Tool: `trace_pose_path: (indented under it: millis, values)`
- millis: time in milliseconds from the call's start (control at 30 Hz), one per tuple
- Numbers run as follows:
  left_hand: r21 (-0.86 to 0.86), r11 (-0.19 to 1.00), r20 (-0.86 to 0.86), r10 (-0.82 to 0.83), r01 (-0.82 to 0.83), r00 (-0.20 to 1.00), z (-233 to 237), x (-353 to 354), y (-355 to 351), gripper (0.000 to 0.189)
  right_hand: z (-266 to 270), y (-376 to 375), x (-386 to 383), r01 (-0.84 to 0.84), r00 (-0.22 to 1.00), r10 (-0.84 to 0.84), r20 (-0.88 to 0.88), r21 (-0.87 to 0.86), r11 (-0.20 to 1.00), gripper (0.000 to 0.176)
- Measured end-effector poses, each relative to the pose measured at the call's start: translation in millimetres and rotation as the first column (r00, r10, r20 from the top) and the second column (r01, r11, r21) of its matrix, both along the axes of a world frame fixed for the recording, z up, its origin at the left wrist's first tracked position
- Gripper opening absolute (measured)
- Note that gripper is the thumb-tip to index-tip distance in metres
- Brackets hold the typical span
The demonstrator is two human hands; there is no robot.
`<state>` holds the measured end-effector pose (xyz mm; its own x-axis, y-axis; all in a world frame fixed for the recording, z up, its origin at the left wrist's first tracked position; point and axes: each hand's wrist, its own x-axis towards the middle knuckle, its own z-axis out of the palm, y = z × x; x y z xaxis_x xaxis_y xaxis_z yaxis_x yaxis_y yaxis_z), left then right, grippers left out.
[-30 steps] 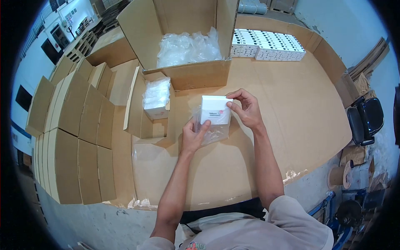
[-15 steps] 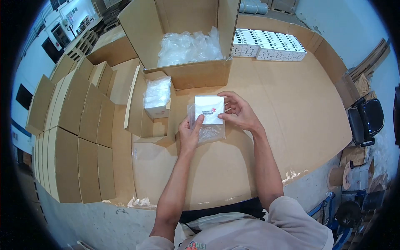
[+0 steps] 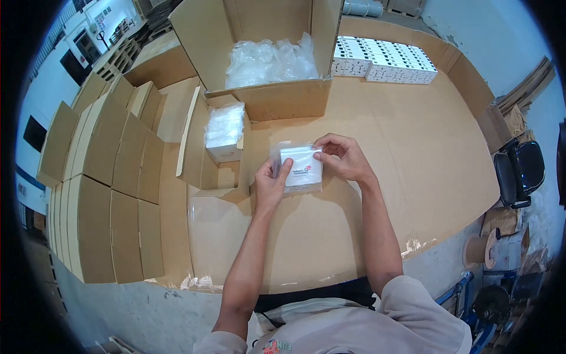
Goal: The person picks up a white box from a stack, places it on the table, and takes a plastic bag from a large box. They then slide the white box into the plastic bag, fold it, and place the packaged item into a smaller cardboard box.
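The cardboard-covered table (image 3: 424,177) fills most of the view. On its left side stand closed brown cartons (image 3: 106,189), packed tight in rows. At the far edge is a large open carton (image 3: 277,103) with its flaps up, and inside it lies a heap of clear plastic bags (image 3: 268,59). Just to the right of this carton, rows of small white boxes (image 3: 383,59) are lined up against the far right corner of the table. A black chair (image 3: 519,168) is beside the table on the right. In front of the large carton, a little to the left, lies a smaller open carton (image 3: 206,174), and a wrapped white bundle (image 3: 224,127) rests in it. Both hands are held above the middle of the table, near this smaller carton. The left hand (image 3: 268,186) grasps the left edge of a clear plastic bag (image 3: 277,151), with the thumb on the front face. The right hand (image 3: 348,160) pinches the upper right corner of the same bag with bent fingertips. Inside the bag, as far as I can see, sits a small white box (image 3: 302,166) with a red mark and some print on its face. It is held between the two hands, slightly tilted and lifted off the table.
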<state>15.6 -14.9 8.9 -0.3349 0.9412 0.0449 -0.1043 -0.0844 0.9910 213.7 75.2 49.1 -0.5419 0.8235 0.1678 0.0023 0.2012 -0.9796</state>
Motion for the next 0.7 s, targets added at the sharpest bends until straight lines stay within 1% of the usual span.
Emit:
trace_pose_path:
  millis: [67, 167, 233, 267, 367, 467, 567, 667, 700]
  values:
    - [0.005, 1.0, 0.014, -0.016, 0.016, 1.0, -2.0, -1.0, 0.4, 0.03, 1.0, -0.1, 0.5, 0.007, 1.0, -0.007, 0.027, 0.014, 1.0, 0.013]
    - [0.039, 0.998, 0.033, -0.052, 0.05, 0.998, -9.3, -4.4, 2.5, 0.028, 2.3, 2.6, 5.0, -0.029, 0.993, 0.02, 0.113, 0.079, 0.996, 0.012]
    - [0.083, 0.995, 0.016, -0.057, 0.056, 0.998, -8.3, -3.8, 2.4, 0.028, 4.8, 2.6, 7.8, -0.027, 0.994, 0.014, 0.109, 0.113, 0.993, 0.012]
    - [0.089, 0.995, 0.033, -0.057, 0.054, 0.998, -6.9, -3.3, 2.0, 0.027, 6.5, 2.0, 8.5, -0.026, 0.994, 0.012, 0.107, 0.13, 0.991, 0.012]
    - [0.124, 0.991, 0.072, -0.056, 0.047, 0.996, -4.1, -2.9, 1.4, 0.027, 11.0, -0.6, 5.4, 0.021, 1.0, -0.022, 0.002, 0.134, 0.991, 0.013]
    - [0.169, 0.985, 0.076, -0.042, 0.028, 0.996, -7.6, -4.1, 2.2, 0.027, 8.7, -0.7, -0.4, 0.089, 0.994, -0.084, -0.065, 0.073, 0.993, 0.018]
    - [0.168, 0.986, 0.053, 0.001, -0.01, 0.999, -6.2, -4.2, 1.4, 0.028, 20.8, -10.2, -9.1, 0.123, 0.956, -0.156, -0.249, -0.146, 0.982, 0.025]
    - [0.135, 0.991, 0.036, 0.015, -0.019, 0.999, -2.7, -4.4, 0.7, 0.028, 19.7, -11.8, -12.7, 0.091, 0.958, -0.117, -0.261, -0.112, 0.99, 0.031]
    - [0.114, 0.993, 0.048, 0.008, -0.013, 0.999, -2.5, -5.4, 0.3, 0.028, 17.3, -10.8, -10.7, 0.075, 0.984, -0.082, -0.161, -0.053, 0.996, 0.031]
